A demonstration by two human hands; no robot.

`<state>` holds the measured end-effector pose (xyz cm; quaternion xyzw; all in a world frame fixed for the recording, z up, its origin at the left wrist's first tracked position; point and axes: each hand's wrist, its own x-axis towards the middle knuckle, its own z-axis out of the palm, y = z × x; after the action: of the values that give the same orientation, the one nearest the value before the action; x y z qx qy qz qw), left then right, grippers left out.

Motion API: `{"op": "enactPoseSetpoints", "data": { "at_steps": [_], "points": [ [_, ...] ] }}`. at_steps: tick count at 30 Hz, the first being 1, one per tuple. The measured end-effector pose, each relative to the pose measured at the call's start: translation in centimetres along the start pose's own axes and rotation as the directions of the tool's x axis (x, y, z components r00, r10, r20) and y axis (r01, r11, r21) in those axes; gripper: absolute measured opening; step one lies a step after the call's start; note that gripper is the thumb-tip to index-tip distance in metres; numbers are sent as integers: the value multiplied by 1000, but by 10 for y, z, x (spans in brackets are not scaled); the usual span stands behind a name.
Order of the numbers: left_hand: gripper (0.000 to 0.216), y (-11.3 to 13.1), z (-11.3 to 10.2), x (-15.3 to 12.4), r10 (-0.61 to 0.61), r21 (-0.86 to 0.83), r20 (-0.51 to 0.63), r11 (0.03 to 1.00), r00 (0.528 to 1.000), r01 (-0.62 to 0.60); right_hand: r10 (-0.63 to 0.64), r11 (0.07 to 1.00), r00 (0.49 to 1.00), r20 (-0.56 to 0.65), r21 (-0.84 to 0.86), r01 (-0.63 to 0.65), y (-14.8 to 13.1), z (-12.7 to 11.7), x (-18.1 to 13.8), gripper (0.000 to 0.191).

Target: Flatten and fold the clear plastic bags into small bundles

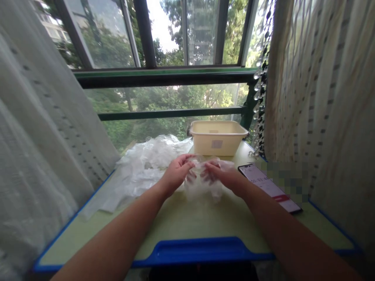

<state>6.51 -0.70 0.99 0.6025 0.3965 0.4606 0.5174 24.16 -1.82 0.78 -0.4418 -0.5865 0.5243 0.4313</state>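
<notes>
While pinched between left hand [175, 173] and right hand [224, 175], clear bag [202, 185] hangs crumpled, axis unclear.

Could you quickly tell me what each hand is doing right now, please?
Left hand: fingers closed on the clear plastic bag.
Right hand: fingers closed on the same clear plastic bag from the other side.

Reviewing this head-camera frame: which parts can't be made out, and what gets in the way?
- Head view: what the clear plastic bag contains; left hand and right hand cover its crumpled film.
- Head view: inside of the cream tub; its near wall hides it.
- Head view: text on the phone screen is too small, and a pixelated patch sits beside it.
- Head view: pile of plastic bags; the count is unclear because the films overlap.
</notes>
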Motion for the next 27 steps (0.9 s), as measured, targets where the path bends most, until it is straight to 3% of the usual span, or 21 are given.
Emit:
{"op": "enactPoseSetpoints", "data": {
  "at_steps": [2, 7, 15, 20, 24, 27],
  "points": [
    [26, 2, 0, 1, -54, 5, -17, 999, 998, 54, 65, 993, 996, -57, 106, -59, -3, -2, 3, 27],
    [24, 9, -4, 0, -114, -62, -80, 992, 990, 109, 198, 936, 978, -68, 308, -168, -14, -7, 1, 27],
    [29, 22, -14, 3, -219, -336, -126, 927, 968, 166, 252, 924, 947, -199, 339, -175, -15, -14, 4, 26],
    [29, 17, -15, 2, -246, -261, -49, 939, 968, 225, 142, 976, 952, -273, 200, -88, -6, -14, 8, 14],
    [24, 10, -14, 2, -322, -120, -12, 940, 947, 318, 21, 990, 956, -292, 138, 20, 1, -14, 10, 24],
    [17, 9, -14, 3, -376, -72, -45, 925, 926, 372, 6, 996, 945, -326, 90, 25, 1, -15, 10, 31]
  ]
}}
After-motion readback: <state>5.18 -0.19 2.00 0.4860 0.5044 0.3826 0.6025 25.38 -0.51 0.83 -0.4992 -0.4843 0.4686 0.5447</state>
